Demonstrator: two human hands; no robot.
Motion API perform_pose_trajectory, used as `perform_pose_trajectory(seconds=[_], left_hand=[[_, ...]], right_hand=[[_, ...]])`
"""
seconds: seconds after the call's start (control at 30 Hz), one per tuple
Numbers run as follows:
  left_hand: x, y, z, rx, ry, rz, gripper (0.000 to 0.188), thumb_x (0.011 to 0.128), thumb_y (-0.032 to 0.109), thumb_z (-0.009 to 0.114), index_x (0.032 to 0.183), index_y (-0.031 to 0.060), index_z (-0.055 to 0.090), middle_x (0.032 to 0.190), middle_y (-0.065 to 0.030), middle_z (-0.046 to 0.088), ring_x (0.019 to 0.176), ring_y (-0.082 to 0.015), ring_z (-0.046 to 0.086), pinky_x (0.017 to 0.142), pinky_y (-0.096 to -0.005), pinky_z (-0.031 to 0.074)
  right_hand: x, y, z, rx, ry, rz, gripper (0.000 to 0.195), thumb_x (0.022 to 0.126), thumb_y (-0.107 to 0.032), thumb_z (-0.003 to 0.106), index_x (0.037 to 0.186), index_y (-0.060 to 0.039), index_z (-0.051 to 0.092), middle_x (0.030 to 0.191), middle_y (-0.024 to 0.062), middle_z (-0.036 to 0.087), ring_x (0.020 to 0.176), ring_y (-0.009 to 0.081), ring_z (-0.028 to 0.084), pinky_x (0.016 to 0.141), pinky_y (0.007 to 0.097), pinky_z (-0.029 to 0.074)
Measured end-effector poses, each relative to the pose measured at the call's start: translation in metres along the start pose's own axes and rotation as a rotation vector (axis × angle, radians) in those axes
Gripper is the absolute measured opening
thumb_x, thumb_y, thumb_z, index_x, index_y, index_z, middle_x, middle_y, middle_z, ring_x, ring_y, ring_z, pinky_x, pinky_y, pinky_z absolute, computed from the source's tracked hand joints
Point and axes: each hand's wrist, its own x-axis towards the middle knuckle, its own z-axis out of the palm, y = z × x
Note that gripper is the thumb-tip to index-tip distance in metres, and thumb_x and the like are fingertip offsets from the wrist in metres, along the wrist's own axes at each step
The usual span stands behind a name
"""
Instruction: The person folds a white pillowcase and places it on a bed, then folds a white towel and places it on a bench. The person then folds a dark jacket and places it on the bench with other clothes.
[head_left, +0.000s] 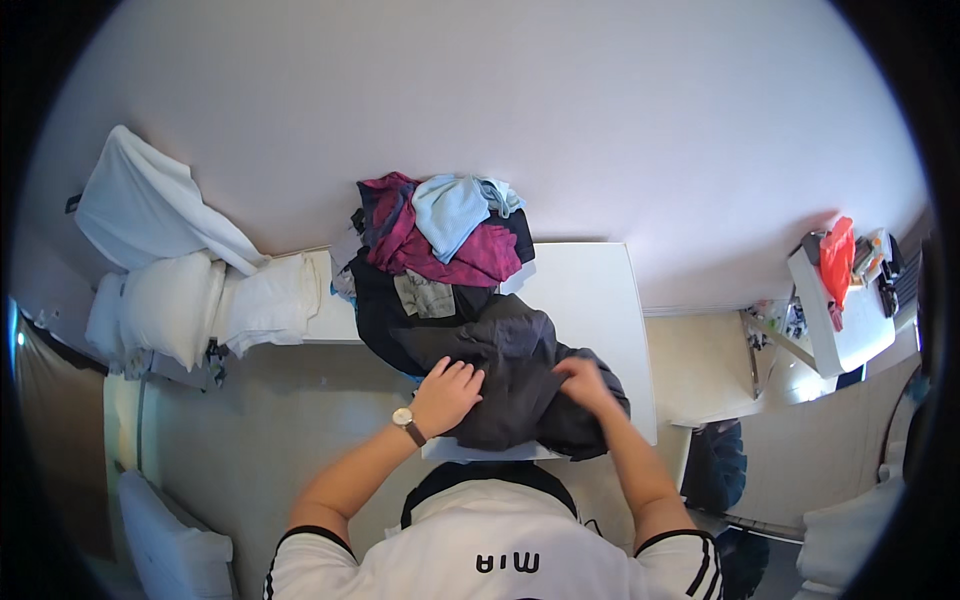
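A dark grey garment (517, 360) lies bunched at the near side of a white table (592, 300), close to my body. My left hand (450, 394), with a watch (405, 420) on its wrist, rests on the garment's left part, palm down and fingers a little apart. On the right, my right hand (585, 382) has its fingers closed on the fabric; the exact grip is partly hidden. Behind the garment rises a heap of clothes: a black piece with a pale printed patch (426, 294), a maroon cloth (480, 255) and a light blue ribbed cloth (450, 210).
To the left, white pillows (169, 304) and folded white cloths (270, 300) occupy a surface beside the wall, under a draped white cloth (142, 195). Far right stands a white table (862, 330) bearing a red plastic bag (838, 255). A pale wall (487, 90) borders the table's far side.
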Motion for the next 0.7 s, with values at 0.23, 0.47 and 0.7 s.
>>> perform_pose_trajectory(seconds=[0.23,0.47,0.7], left_hand=[[-0.016,0.001,0.03,-0.025,0.066,-0.355,0.048,0.076,0.032,0.06,0.11,0.0001,0.05,0.101,-0.0167,0.056,0.095,-0.0283,0.053,0.083,-0.042,0.039],[-0.038,0.015,0.103,-0.39,-0.247,-0.607,0.073,0.075,0.053,0.056,0.119,-0.0029,0.042,0.097,-0.0199,0.056,0.082,-0.033,0.058,0.069,-0.0408,0.047],[-0.056,0.015,0.16,-0.874,-0.328,-0.71,0.099,0.065,0.064,0.059,0.126,-0.0087,0.031,0.111,-0.0289,0.049,0.105,-0.038,0.049,0.09,-0.0384,0.04]], right_hand=[[0.044,0.077,-0.049,0.304,0.999,0.541,0.042,0.076,-0.025,0.06,0.104,0.0063,0.052,0.089,0.0203,0.059,0.084,0.0342,0.056,0.076,0.0375,0.045],[-0.031,-0.023,0.008,0.03,0.196,0.294,0.044,0.077,-0.036,0.059,0.1,0.0008,0.054,0.093,0.0217,0.058,0.09,0.0369,0.054,0.079,0.04,0.042],[-0.11,-0.136,0.073,0.191,-0.191,-0.092,0.024,0.076,-0.022,0.062,0.085,-0.0011,0.058,0.08,0.0172,0.059,0.076,0.0322,0.057,0.067,0.0373,0.044]])
